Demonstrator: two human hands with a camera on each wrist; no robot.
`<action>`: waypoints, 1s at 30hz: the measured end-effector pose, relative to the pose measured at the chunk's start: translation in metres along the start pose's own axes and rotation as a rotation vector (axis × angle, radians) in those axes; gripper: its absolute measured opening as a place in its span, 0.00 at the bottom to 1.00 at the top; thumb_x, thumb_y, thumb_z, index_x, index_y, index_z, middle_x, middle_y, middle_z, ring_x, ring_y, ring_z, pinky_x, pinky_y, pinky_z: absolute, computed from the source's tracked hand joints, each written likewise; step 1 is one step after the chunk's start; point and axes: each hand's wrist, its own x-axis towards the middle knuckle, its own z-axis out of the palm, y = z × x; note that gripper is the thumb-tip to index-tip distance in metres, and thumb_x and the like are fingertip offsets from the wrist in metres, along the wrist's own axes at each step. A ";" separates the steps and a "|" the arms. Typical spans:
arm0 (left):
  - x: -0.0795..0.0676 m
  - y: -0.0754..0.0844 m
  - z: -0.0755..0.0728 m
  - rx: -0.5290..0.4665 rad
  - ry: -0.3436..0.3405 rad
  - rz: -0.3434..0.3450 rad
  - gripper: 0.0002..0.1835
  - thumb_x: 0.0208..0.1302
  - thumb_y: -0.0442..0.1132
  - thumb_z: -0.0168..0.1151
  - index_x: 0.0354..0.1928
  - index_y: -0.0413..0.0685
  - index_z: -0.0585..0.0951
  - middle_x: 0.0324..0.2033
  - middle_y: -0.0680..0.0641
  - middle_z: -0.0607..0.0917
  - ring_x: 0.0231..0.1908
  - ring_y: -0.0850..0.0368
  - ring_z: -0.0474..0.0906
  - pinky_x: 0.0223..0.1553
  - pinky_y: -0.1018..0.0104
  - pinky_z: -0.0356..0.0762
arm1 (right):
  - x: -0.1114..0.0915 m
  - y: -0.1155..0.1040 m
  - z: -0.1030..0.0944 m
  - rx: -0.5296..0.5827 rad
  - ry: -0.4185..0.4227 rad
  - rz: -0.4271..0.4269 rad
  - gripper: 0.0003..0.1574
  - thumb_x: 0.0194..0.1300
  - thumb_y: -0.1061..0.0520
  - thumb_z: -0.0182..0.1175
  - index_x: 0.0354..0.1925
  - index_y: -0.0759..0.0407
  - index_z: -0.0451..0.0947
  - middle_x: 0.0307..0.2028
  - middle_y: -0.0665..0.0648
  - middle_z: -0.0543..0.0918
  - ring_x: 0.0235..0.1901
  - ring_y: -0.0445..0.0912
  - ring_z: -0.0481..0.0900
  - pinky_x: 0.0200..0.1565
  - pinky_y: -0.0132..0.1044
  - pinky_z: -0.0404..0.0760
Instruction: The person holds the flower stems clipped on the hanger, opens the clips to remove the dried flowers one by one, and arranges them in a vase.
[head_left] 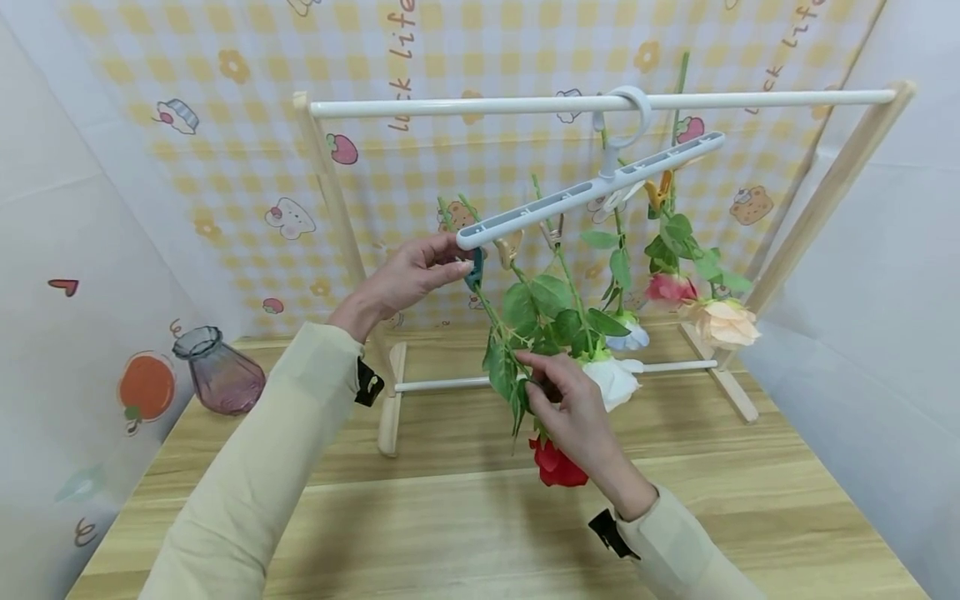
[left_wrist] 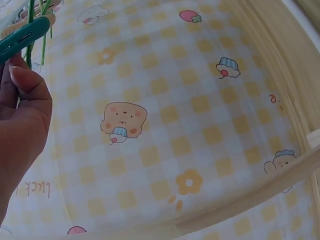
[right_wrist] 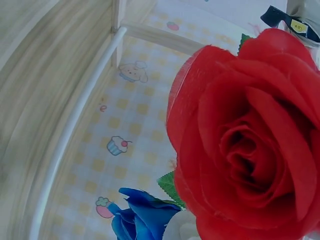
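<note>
A white hanger hangs tilted from the rack's rod, its left end lower. At that end my left hand pinches a teal clip with thumb and fingertips. In the left wrist view the teal clip lies across a green stem, right above the thumb of my left hand. Below, my right hand holds the leafy stem of a red rose, which hangs head down. The red rose fills much of the right wrist view, where my right hand is hidden.
Other flowers hang head down from clips: a white rose, a blue flower, a pink one and a peach one. The rack's wooden left post stands near my left forearm. A glass vase leans at the left.
</note>
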 end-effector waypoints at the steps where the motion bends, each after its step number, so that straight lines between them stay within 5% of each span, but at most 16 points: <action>1: 0.000 0.000 0.000 -0.003 -0.002 -0.001 0.17 0.69 0.34 0.52 0.58 0.35 0.71 0.46 0.47 0.78 0.46 0.60 0.72 0.54 0.63 0.68 | 0.000 0.000 0.000 0.001 -0.001 0.002 0.23 0.55 0.76 0.58 0.49 0.64 0.79 0.28 0.53 0.72 0.26 0.37 0.65 0.25 0.27 0.68; 11: 0.005 0.007 0.009 0.044 0.095 -0.050 0.13 0.66 0.37 0.57 0.50 0.40 0.75 0.41 0.46 0.82 0.39 0.58 0.74 0.45 0.65 0.68 | 0.001 0.001 -0.001 -0.029 0.018 -0.032 0.21 0.55 0.76 0.59 0.48 0.66 0.79 0.26 0.53 0.71 0.25 0.37 0.64 0.23 0.26 0.67; 18: 0.006 0.010 0.014 0.178 0.187 -0.092 0.11 0.64 0.40 0.61 0.44 0.41 0.78 0.34 0.45 0.83 0.30 0.58 0.71 0.34 0.67 0.67 | 0.001 0.003 -0.001 -0.215 0.028 -0.107 0.21 0.53 0.75 0.61 0.47 0.66 0.80 0.28 0.55 0.71 0.24 0.38 0.66 0.22 0.26 0.69; 23: 0.007 0.010 0.016 0.210 0.215 -0.114 0.11 0.63 0.40 0.62 0.44 0.42 0.79 0.37 0.43 0.85 0.34 0.54 0.77 0.37 0.68 0.74 | 0.001 0.005 -0.001 -0.324 0.035 -0.165 0.21 0.54 0.76 0.60 0.47 0.65 0.80 0.30 0.57 0.73 0.24 0.41 0.67 0.23 0.28 0.71; 30: 0.006 0.011 0.019 0.199 0.226 -0.130 0.11 0.63 0.40 0.62 0.44 0.42 0.79 0.39 0.43 0.85 0.36 0.60 0.78 0.41 0.66 0.77 | 0.000 0.004 -0.005 -0.364 0.007 -0.154 0.24 0.52 0.78 0.59 0.48 0.64 0.79 0.30 0.57 0.73 0.23 0.41 0.68 0.24 0.29 0.71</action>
